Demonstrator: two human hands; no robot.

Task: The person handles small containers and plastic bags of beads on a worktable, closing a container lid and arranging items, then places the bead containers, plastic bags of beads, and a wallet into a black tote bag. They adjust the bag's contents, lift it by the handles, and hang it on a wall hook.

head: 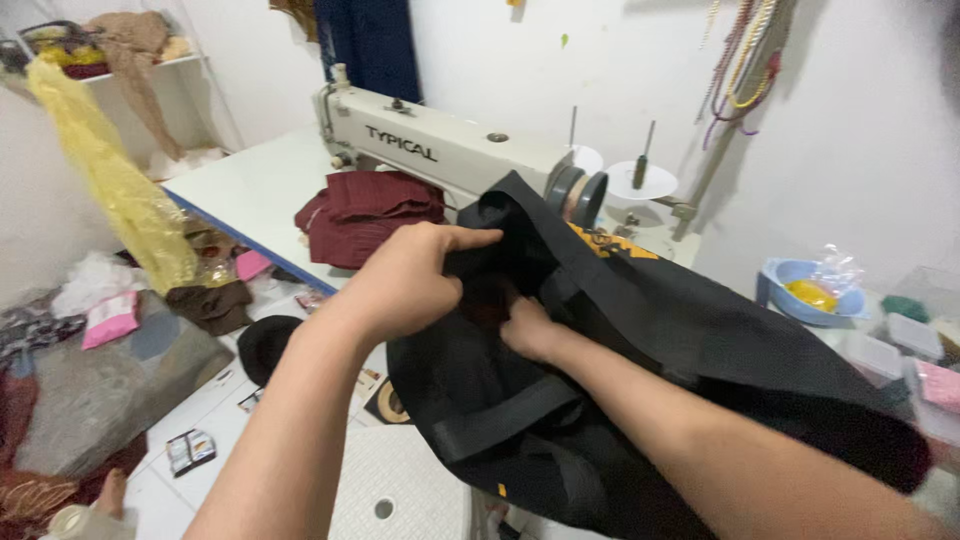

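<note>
A black fabric bag (640,340) with a strap and a yellow print lies across my lap and forearm, in front of the sewing machine. My left hand (405,280) grips the bag's upper edge, thumb and fingers pinched on the cloth. My right hand (530,330) is closed on a fold of the same black fabric just right of the left hand, partly sunk into the cloth.
A cream sewing machine (440,150) stands on a white table (250,185) with folded maroon cloth (365,215) beside it. A blue bowl (805,290) and small boxes sit at right. A yellow plastic bag (110,175) hangs at left over cluttered floor. A white stool (400,490) is below.
</note>
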